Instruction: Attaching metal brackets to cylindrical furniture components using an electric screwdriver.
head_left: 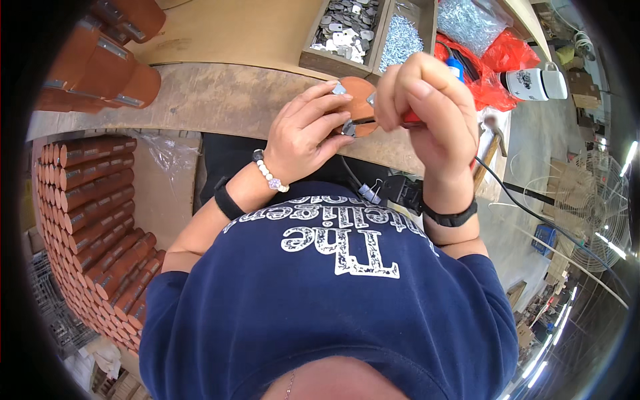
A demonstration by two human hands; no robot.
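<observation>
A terracotta-coloured round piece [357, 100] with a dark slit stands at the bench's near edge, its flat face up. My left hand [310, 127] grips its left side, fingers curled along the rim. Small grey metal plates show at its edge: an upper one [339, 88], a lower one [349, 128] by my left thumb, and another [371, 99] beside my right fingers. My right hand [433, 107] is closed just right of the round piece. Something red [411, 119] shows below its curled fingers; most of it is hidden, so I cannot tell its kind.
A wooden divided tray [340, 65] holds metal plates [343, 30] and screws [402, 41]. Beyond are bagged screws [473, 23], red plastic [493, 83], a white bottle [533, 85] and a hammer [491, 143]. Terracotta-coloured cylinders [100, 193] are stacked left; a black cable [527, 193] runs right.
</observation>
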